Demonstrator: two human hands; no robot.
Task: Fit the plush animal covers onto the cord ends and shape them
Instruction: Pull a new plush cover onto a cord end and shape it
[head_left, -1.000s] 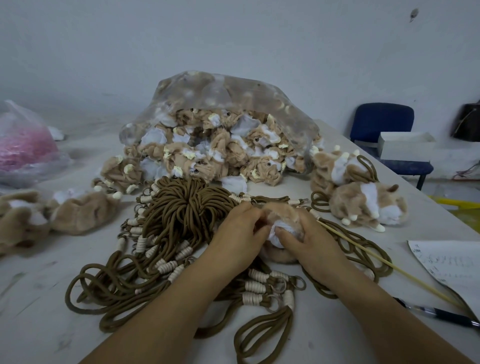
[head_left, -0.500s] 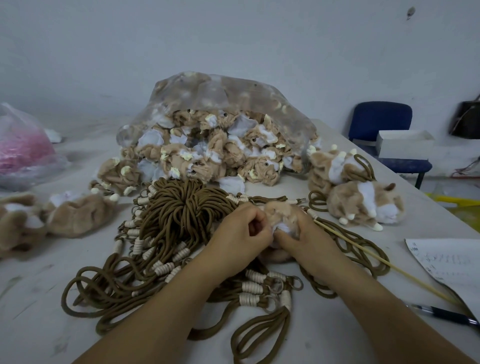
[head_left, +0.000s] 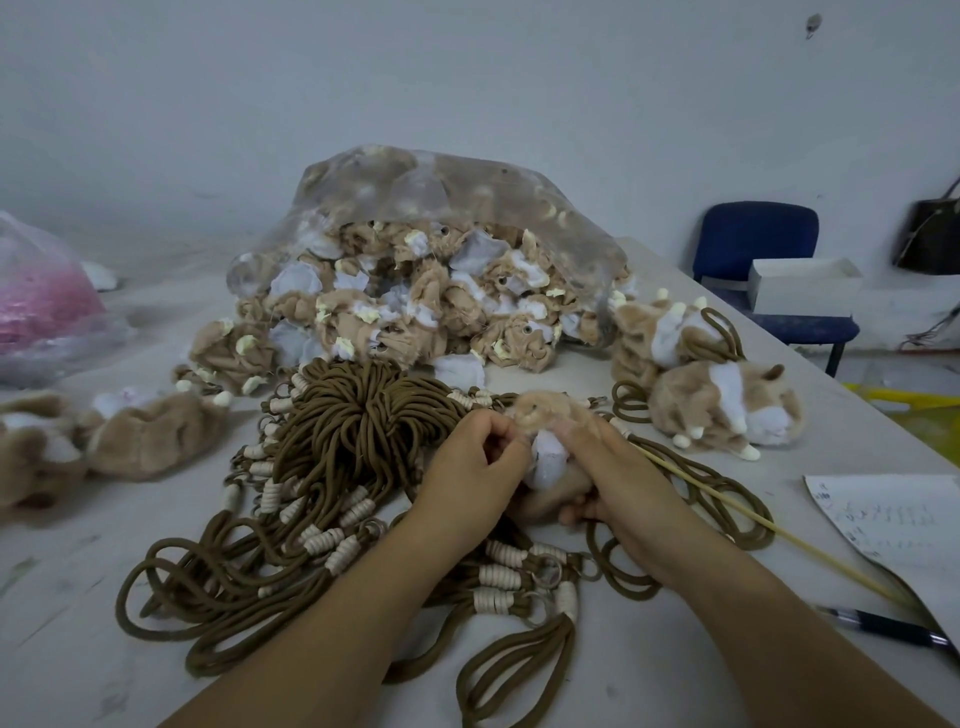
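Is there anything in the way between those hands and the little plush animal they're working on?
Nothing visible. The left hand and the right hand both grip the plush cover directly, above the pile of brown cords. The thin stick lies to their right.

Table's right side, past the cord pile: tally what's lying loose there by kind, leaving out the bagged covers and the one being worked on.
Finished plush animals: 2
Thin wooden stick: 1
Pen: 1
Paper sheet: 1
Total: 5
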